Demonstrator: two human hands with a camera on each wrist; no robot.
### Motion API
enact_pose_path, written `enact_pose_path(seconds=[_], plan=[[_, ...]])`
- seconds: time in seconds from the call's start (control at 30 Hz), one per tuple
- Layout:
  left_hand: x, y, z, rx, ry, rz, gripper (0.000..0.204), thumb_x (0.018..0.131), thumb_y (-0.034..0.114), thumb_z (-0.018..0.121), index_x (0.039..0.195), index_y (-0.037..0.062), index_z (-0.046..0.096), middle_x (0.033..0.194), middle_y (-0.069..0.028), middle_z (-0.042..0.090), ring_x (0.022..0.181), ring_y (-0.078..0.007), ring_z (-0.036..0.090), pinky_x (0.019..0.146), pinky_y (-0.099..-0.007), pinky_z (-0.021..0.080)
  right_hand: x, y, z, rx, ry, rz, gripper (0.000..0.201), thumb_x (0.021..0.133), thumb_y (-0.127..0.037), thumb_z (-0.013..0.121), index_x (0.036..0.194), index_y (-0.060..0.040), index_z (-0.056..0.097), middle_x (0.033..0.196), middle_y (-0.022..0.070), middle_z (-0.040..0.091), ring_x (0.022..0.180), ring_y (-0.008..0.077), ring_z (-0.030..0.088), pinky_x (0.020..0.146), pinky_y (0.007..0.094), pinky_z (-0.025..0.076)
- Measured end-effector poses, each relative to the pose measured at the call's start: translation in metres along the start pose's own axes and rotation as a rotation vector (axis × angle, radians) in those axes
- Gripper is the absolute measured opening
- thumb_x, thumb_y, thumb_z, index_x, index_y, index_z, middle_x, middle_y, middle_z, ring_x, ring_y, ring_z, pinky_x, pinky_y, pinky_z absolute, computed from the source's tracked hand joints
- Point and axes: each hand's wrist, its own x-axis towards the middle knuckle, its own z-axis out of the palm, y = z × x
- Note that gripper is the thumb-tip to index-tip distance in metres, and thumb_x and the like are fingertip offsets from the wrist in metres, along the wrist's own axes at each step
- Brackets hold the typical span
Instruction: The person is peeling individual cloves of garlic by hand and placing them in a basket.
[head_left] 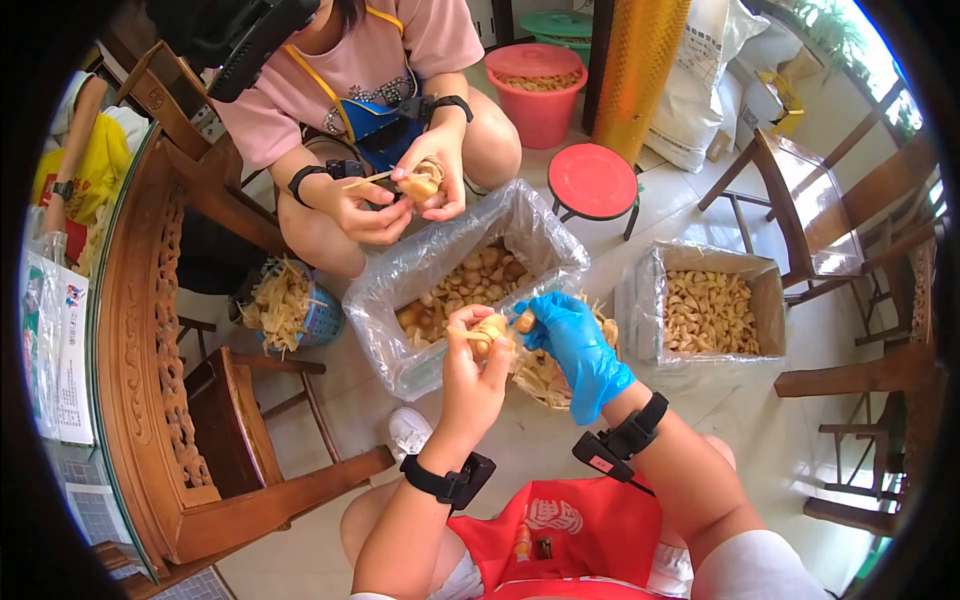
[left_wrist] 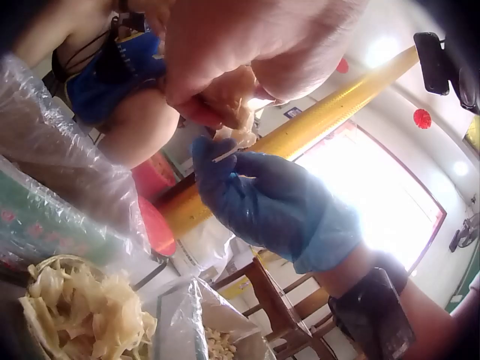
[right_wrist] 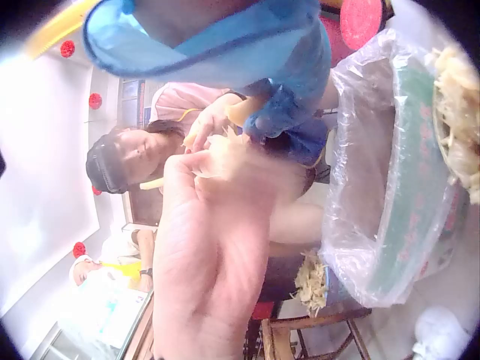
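My bare left hand (head_left: 474, 375) grips a yellowish, partly peeled garlic bulb (head_left: 487, 332), with loose skin sticking out of it. Close beside it, my right hand (head_left: 580, 350), in a thin blue glove, pinches a smooth tan garlic clove (head_left: 524, 321). The right wrist view shows that clove (right_wrist: 244, 111) at the gloved fingertips, near the ragged bulb in the left hand (right_wrist: 214, 255). In the left wrist view the bulb (left_wrist: 231, 97) is partly covered by the left fingers. Below both hands stands a plastic-lined crate (head_left: 365, 335) of brownish bulbs.
Opposite, another person's hands (head_left: 430, 175) hold a bulb. A lined box (head_left: 650, 305) of cloves stands right. Peelings (head_left: 545, 378) fill a basket below the gloved hand; a blue basket (head_left: 325, 318) holds more. Around are a red stool (head_left: 592, 182) and wooden chairs (head_left: 235, 420).
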Motion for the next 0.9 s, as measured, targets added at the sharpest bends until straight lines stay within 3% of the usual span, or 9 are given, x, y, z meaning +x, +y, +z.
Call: enact_pose_path(seconds=[0.07, 0.17, 0.37, 0.43, 0.57, 0.73, 0.9], plan=[[0.0, 0.001, -0.002, -0.006, 0.016, -0.026, 0.029, 0.088, 0.004, 0.049, 0.115, 0.0008, 0.039, 0.109, -0.0097, 0.046, 0.088, -0.0119, 0.051, 0.078, -0.0244, 0.044, -0.001, 0.0, -0.001, 0.022, -0.004, 0.031, 0.017, 0.089, -0.014, 0.05, 0.086, -0.0001, 0.058, 0.078, 0.0092, 0.061, 0.063, 0.0167, 0.058, 0.059, 0.0259, 0.049], [-0.001, 0.001, -0.004, 0.01, 0.025, -0.051, 0.029, 0.088, 0.003, 0.049, 0.115, 0.001, 0.039, 0.11, -0.01, 0.046, 0.091, -0.0125, 0.051, 0.079, -0.0247, 0.044, 0.0, -0.003, -0.003, 0.116, -0.161, 0.071, 0.017, 0.089, -0.018, 0.053, 0.09, -0.0013, 0.059, 0.081, 0.0086, 0.061, 0.064, 0.0156, 0.057, 0.062, 0.0265, 0.05], [0.0, 0.0, -0.007, 0.011, 0.013, -0.02, 0.029, 0.088, 0.003, 0.05, 0.114, 0.0012, 0.039, 0.111, -0.0107, 0.048, 0.094, -0.0133, 0.051, 0.081, -0.0255, 0.044, -0.006, -0.007, -0.001, -0.059, -0.26, 0.124, 0.026, 0.087, -0.021, 0.059, 0.106, -0.0037, 0.054, 0.094, 0.0062, 0.06, 0.073, 0.013, 0.055, 0.072, 0.0266, 0.048], [0.001, 0.002, -0.009, 0.003, 0.012, -0.013, 0.029, 0.088, 0.004, 0.05, 0.114, 0.0012, 0.04, 0.111, -0.0108, 0.048, 0.094, -0.0136, 0.051, 0.082, -0.0256, 0.044, -0.002, -0.002, -0.006, 0.038, -0.338, 0.182, 0.028, 0.086, -0.018, 0.059, 0.109, -0.0024, 0.053, 0.097, 0.006, 0.058, 0.083, 0.0142, 0.056, 0.078, 0.0271, 0.047], [0.003, 0.002, -0.015, -0.013, 0.035, -0.015, 0.029, 0.089, 0.006, 0.05, 0.116, 0.0032, 0.04, 0.107, -0.0087, 0.051, 0.097, -0.0127, 0.05, 0.086, -0.0259, 0.041, -0.002, -0.006, -0.006, 0.16, -0.34, 0.178, 0.028, 0.085, -0.013, 0.056, 0.109, -0.0002, 0.055, 0.1, 0.0078, 0.057, 0.088, 0.0165, 0.057, 0.08, 0.028, 0.047], [0.007, -0.002, -0.021, 0.041, 0.12, 0.024, 0.029, 0.089, 0.006, 0.049, 0.116, 0.0039, 0.04, 0.109, -0.0107, 0.052, 0.097, -0.0135, 0.051, 0.086, -0.0267, 0.042, -0.01, -0.016, -0.009, -0.059, -0.383, 0.195, 0.032, 0.084, -0.009, 0.049, 0.113, 0.0022, 0.055, 0.107, 0.0106, 0.058, 0.089, 0.0187, 0.058, 0.082, 0.0284, 0.047], [0.01, -0.003, -0.027, 0.037, 0.182, -0.014, 0.031, 0.088, 0.004, 0.051, 0.116, 0.0018, 0.038, 0.109, -0.0109, 0.047, 0.101, -0.0163, 0.051, 0.087, -0.0287, 0.043, -0.009, -0.02, -0.015, -0.217, -0.388, 0.138, 0.033, 0.086, -0.013, 0.048, 0.114, 0.0014, 0.055, 0.103, 0.0092, 0.059, 0.085, 0.0175, 0.059, 0.081, 0.0288, 0.047]])
